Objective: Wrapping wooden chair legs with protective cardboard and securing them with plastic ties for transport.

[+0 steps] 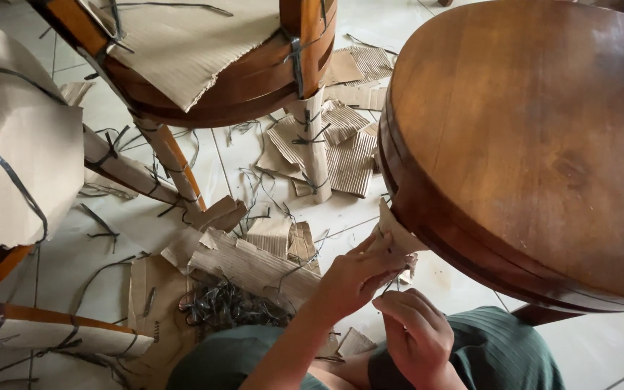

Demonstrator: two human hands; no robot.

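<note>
A: Head view, looking down. What has each hand got?

B: The left hand [359,278] is closed around a strip of cardboard wrapping [393,232] on the leg just under the near left rim of the round wooden seat [529,144] at the right. Thumb and fingers pinch the torn cardboard flap. The right hand [417,334] sits just below it, nearer the person, fingers curled shut; a thin dark strand seems to run up from it to the wrapping, but what it grips is hidden by the fingers, so I cannot tell.

A: And around them?

B: Left of the hands, on the tiled floor [601,347], lies a pile of torn cardboard pieces [254,260], with a tangle of dark plastic strapping [229,303] near the person's knee. Farther off stands a second wooden stool [247,72], its legs partly wrapped in cardboard and tied with dark straps. More corrugated scraps [341,144] lie beyond it. At the far left is a big cardboard-wrapped piece [16,137] bound with strapping. The person's green clothing [500,347] shows at the near edge.
</note>
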